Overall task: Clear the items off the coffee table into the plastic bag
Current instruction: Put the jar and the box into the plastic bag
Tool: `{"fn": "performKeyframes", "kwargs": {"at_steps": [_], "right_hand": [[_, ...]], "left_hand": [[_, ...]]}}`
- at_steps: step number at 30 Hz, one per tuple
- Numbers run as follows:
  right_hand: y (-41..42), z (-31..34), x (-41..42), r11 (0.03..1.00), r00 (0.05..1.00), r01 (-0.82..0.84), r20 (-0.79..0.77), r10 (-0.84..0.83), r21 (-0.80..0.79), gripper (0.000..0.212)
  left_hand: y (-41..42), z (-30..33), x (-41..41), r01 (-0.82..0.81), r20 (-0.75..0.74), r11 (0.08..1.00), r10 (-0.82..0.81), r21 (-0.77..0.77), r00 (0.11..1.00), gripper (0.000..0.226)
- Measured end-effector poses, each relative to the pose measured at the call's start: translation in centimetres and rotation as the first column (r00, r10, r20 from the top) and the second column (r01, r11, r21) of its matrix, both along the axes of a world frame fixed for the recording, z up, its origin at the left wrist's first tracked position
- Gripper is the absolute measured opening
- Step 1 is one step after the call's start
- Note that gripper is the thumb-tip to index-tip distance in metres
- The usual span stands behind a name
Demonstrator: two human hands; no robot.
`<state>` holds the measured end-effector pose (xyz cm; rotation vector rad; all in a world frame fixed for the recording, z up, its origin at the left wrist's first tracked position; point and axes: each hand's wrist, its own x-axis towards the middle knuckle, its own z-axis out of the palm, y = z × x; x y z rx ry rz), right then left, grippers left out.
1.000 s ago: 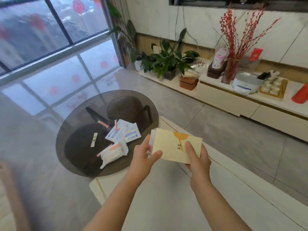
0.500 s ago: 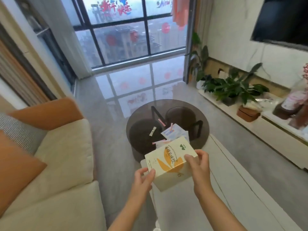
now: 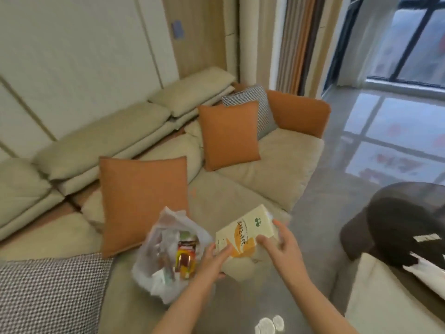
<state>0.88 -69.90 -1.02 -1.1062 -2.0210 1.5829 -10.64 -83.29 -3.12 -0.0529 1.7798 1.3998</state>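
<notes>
Beige sofa cushions (image 3: pixel 240 189) fill most of the view, with a grey floor (image 3: pixel 317 196) running off to the right toward a tall dark-framed window (image 3: pixel 414 37). Nearest the camera, two bare forearms reach forward and hold a cream-coloured rectangular carton with an orange leaf print and green logo (image 3: pixel 243 231) above the front edge of the sofa seat. The left hand (image 3: pixel 212 260) presses the carton's lower left corner with its fingers laid along the face and the thumb out of sight, so it supports the box from that side. The right hand (image 3: pixel 280 243) grips the carton's right edge, fingers curled over the front. The carton is tilted, its top end pointing up and to the right.

Just beside the left hand, a translucent white plastic bag (image 3: pixel 168 251) sits open on the sofa seat; inside it lie a red and yellow packet (image 3: pixel 185 260) and other blurred wrappers. A black-and-white checked cushion (image 3: pixel 48 295) lies at the lower left. At the right edge, a corner of a cream stone bench (image 3: pixel 375 295) shows, and behind it a round dark smoked-glass bench (image 3: pixel 404 227). Farther back, two orange square pillows (image 3: pixel 142 203) lean against the sofa back, with a grey striped pillow (image 3: pixel 252 102) behind the farther one.
</notes>
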Motion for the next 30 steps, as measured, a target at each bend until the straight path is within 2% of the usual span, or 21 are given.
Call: {"fn": "performKeyframes", "kwargs": {"at_steps": [6,8,9,12,14,15,17,19,21,23,25,30], "right_hand": [[-8.3,-2.4,-10.1,0.953,0.947,-0.3,0.128,0.293,0.037,0.077],[-10.5,-2.5,-12.5,0.927,0.924,-0.361,0.176,0.34,0.099,0.076],[-11.3,-2.7,-13.6,0.914,0.911,-0.387,0.208,0.357,0.124,0.073],[-12.8,-3.5,-17.0,0.866,0.871,-0.46,0.286,0.399,0.193,0.068],[-13.2,-4.1,-19.1,0.819,0.841,-0.516,0.332,0.427,0.253,0.068],[-13.3,-4.4,-20.1,0.786,0.817,-0.551,0.371,0.44,0.281,0.066],[-13.4,-5.4,-21.7,0.708,0.77,-0.618,0.445,0.457,0.343,0.064],[-13.5,-6.7,-23.1,0.655,0.715,-0.676,0.516,0.471,0.338,0.065],[-13.6,-8.1,-24.3,0.635,0.657,-0.717,0.581,0.48,0.287,0.068],[-13.8,-9.1,-25.1,0.648,0.633,-0.718,0.625,0.456,0.255,0.078],[-13.7,-9.9,-25.6,0.655,0.626,-0.711,0.656,0.422,0.257,0.091],[-13.5,-11.9,-26.3,0.641,0.567,-0.737,0.715,0.41,0.216,0.065]], "left_hand": [[-10.3,-2.2,-6.3,-0.223,0.073,0.972,0.228,-0.069,0.971,0.034],[-12.4,-3.5,-8.3,-0.227,0.058,0.963,0.237,-0.147,0.97,0.043],[-13.2,-4.1,-9.2,-0.211,0.051,0.962,0.223,-0.175,0.973,0.047],[-14.9,-5.7,-11.8,-0.119,-0.033,0.968,0.114,-0.221,0.993,0.03],[-15.9,-7.5,-13.4,0.055,-0.21,0.933,-0.137,-0.355,0.968,0.036],[-16.4,-8.4,-14.1,0.174,-0.285,0.865,-0.335,-0.471,0.898,0.043],[-17.0,-9.4,-15.1,0.313,-0.308,0.627,-0.682,-0.713,0.663,0.052],[-17.1,-9.9,-15.9,0.371,-0.242,0.446,-0.842,-0.814,0.482,0.052],[-16.8,-10.6,-16.6,0.383,-0.206,0.371,-0.89,-0.846,0.407,0.047],[-16.5,-11.3,-17.4,0.415,-0.168,0.338,-0.903,-0.845,0.395,0.036],[-16.4,-11.9,-18.1,0.477,-0.12,0.281,-0.933,-0.833,0.339,0.032],[-16.5,-12.8,-18.8,0.608,-0.02,0.095,-0.991,-0.788,0.129,0.051]]}}
